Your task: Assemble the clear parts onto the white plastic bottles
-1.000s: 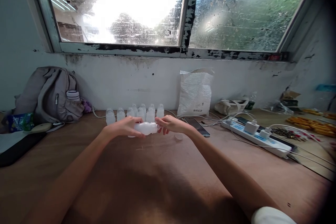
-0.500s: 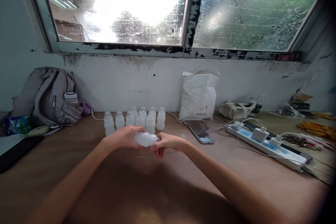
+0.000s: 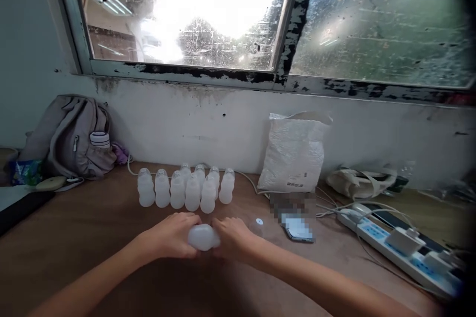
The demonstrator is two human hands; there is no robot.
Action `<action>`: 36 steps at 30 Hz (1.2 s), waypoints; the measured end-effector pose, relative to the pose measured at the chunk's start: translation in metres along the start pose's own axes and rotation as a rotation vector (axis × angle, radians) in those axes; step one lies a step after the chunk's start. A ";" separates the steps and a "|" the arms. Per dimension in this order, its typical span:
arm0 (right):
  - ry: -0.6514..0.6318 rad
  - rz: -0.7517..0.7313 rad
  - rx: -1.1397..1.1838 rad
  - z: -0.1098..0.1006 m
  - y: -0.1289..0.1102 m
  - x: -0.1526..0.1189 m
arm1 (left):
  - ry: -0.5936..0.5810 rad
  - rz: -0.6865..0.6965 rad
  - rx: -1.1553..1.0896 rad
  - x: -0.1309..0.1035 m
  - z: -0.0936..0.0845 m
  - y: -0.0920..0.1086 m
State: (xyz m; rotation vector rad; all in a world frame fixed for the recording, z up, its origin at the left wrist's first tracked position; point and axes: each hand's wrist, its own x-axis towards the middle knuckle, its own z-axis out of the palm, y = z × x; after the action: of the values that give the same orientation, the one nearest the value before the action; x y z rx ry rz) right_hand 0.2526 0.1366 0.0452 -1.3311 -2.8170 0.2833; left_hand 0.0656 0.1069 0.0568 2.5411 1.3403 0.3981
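Observation:
A frosted white bottle (image 3: 203,237) lies sideways between my two hands, low over the brown table. My left hand (image 3: 174,236) is wrapped round its left, base end. At the other end, my right hand (image 3: 233,238) has its fingers closed round the neck, which they hide. Behind my hands stand several similar frosted bottles (image 3: 192,193) with clear tops, upright and grouped close together. A small white round piece (image 3: 259,221) lies to the right of my right hand.
A phone (image 3: 297,228) lies at right, in front of a white plastic bag (image 3: 293,153) leaning on the wall. Farther right are a power strip (image 3: 397,252) with chargers, loose cables and a whitish pouch (image 3: 357,182). A grey backpack (image 3: 70,133) stands at back left.
The view has tilted and shifted, so most things appear lower. My hands sit closer together on the bottle, and my right hand now covers its neck, which showed before.

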 end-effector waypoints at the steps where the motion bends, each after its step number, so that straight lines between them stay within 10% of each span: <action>1: -0.048 -0.005 0.055 -0.003 0.003 0.001 | 0.026 0.001 0.053 0.000 0.002 0.003; 8: -0.597 0.109 0.942 0.005 0.029 0.008 | 0.070 0.135 0.346 0.001 0.021 0.011; 21: -0.764 0.431 1.596 0.036 -0.019 0.009 | 0.022 0.713 0.415 0.006 -0.013 -0.041; 27: -0.336 0.309 1.318 0.027 -0.023 -0.004 | 0.167 0.686 0.399 0.006 0.006 -0.046; 36: 0.584 0.297 0.150 0.008 0.042 -0.038 | 0.376 -0.078 -0.339 -0.028 0.035 -0.023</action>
State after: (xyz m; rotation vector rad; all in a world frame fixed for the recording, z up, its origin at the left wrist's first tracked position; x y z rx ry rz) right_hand 0.3078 0.1320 0.0324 -1.4960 -2.0875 0.0831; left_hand 0.0451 0.0935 0.0127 2.1960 1.3465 1.0326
